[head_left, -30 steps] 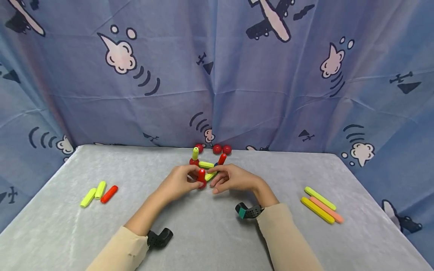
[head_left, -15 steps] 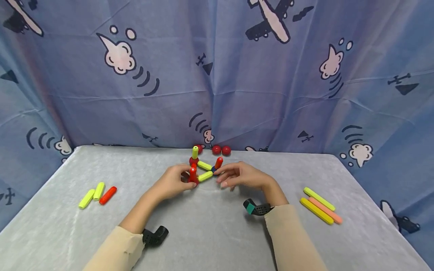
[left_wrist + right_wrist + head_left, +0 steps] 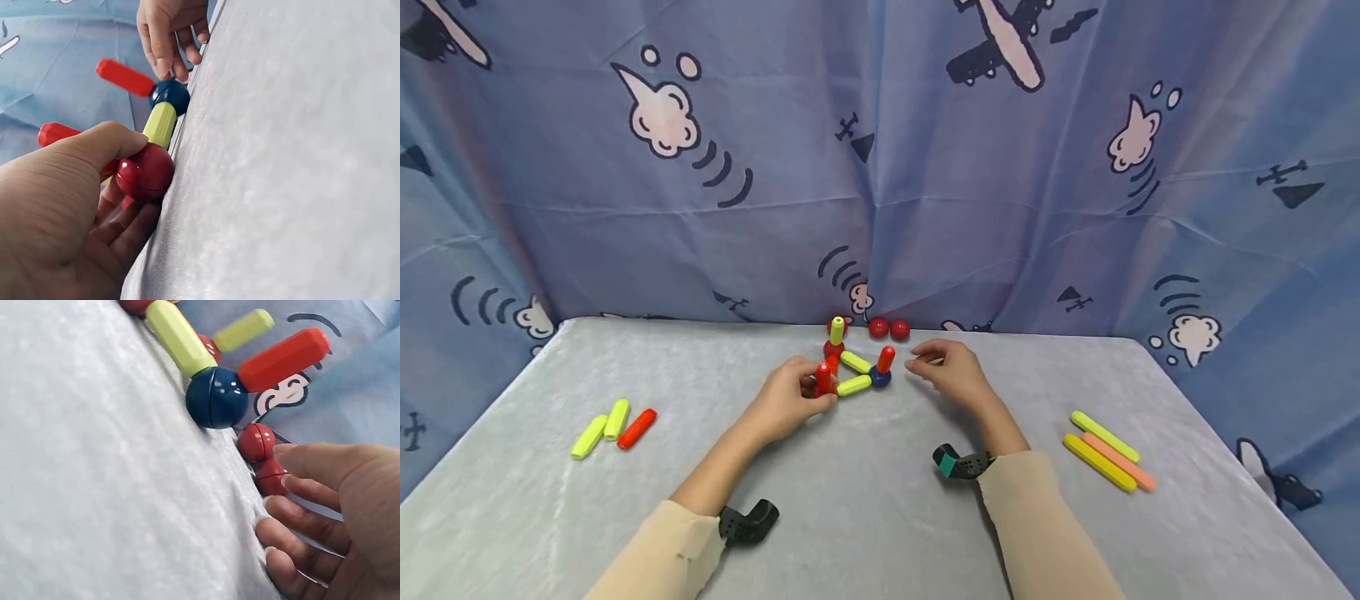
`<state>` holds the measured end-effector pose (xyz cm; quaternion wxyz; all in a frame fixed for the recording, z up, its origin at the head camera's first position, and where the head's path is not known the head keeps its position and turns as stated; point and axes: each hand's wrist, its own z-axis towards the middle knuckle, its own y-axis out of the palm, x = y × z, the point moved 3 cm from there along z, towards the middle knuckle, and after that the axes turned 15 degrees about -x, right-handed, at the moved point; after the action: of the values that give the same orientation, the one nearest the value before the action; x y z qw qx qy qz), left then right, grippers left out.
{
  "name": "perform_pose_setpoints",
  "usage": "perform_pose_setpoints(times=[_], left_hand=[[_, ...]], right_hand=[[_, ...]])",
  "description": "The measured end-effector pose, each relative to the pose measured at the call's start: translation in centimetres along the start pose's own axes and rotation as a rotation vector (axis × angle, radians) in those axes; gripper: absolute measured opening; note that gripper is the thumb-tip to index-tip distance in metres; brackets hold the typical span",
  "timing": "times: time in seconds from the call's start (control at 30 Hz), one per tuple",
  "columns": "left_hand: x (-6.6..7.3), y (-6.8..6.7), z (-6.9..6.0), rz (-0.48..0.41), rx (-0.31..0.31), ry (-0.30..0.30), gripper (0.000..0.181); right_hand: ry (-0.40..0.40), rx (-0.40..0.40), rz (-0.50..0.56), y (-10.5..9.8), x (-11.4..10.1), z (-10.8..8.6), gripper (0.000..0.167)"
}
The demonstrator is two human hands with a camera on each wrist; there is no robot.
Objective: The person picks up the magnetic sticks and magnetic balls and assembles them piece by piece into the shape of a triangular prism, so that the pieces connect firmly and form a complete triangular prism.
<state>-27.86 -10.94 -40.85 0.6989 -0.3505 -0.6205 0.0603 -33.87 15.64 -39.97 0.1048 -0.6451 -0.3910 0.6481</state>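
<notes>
A triangle of rods and balls lies on the table, with a rod standing up from each corner. My left hand (image 3: 784, 402) holds the near corner, thumb and fingers around its red ball (image 3: 147, 174), which bears an upright red rod (image 3: 823, 375). Yellow-green rods (image 3: 854, 386) run from the blue ball (image 3: 880, 377) to both red-ball corners; a red rod forms the left side, partly hidden. Another red rod (image 3: 284, 359) rises from the blue ball, and a yellow-green rod (image 3: 837, 331) from the far red ball (image 3: 833, 349). My right hand (image 3: 955, 372), fingers loosely bent, holds nothing, right of the blue ball.
Loose red balls (image 3: 878, 328) sit at the table's back edge, behind the triangle. Short yellow-green rods (image 3: 589, 437) and a red rod (image 3: 637, 429) lie at left. Longer yellow (image 3: 1100, 463), orange and yellow-green rods lie at right. A patterned curtain (image 3: 925, 208) hangs behind.
The triangle shifted left with my left hand, then settled. My right hand has drawn away from the structure to the right and back, leaving the blue ball in full view.
</notes>
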Motion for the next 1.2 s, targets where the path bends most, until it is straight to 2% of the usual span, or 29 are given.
perform_pose_setpoints(times=[0.13, 0.33, 0.57, 0.7, 0.77, 0.87, 0.97, 1.1, 1.2], left_hand=[[-0.2, -0.2, -0.1, -0.018, -0.033, 0.052, 0.011], [-0.7, -0.3, 0.1, -0.046, -0.091, 0.118, 0.014], [-1.5, -0.4, 0.2, -0.073, -0.072, 0.143, 0.017], [-2.0, -0.4, 0.3, -0.192, -0.047, 0.123, 0.031], [-2.3, -0.5, 0.3, -0.247, -0.027, 0.121, 0.035], [-2.6, -0.6, 0.3, -0.292, 0.003, 0.128, 0.034], [-2.6, -0.7, 0.3, -0.323, 0.023, 0.128, 0.030], [-2.6, -0.5, 0.3, -0.357, 0.026, 0.098, 0.030], [-2.6, -0.5, 0.4, -0.352, 0.028, 0.075, 0.030]], right_hand=[[0.018, -0.019, -0.035, 0.0, -0.5, 0.2, 0.038], [0.042, -0.060, -0.147, -1.6, -1.5, 1.4, 0.049], [0.004, -0.118, -0.350, -1.7, -3.2, 4.1, 0.049], [0.019, -0.112, -0.490, -1.0, -3.7, 5.3, 0.049], [0.027, -0.102, -0.517, -0.5, -3.6, 5.6, 0.048], [0.014, -0.069, -0.497, 0.1, -3.3, 5.9, 0.040], [-0.024, -0.016, -0.415, 0.6, -2.9, 5.9, 0.031], [-0.107, 0.067, -0.213, 0.6, -3.5, 5.5, 0.031], [-0.193, 0.113, -0.050, 0.1, -5.2, 4.7, 0.036]])
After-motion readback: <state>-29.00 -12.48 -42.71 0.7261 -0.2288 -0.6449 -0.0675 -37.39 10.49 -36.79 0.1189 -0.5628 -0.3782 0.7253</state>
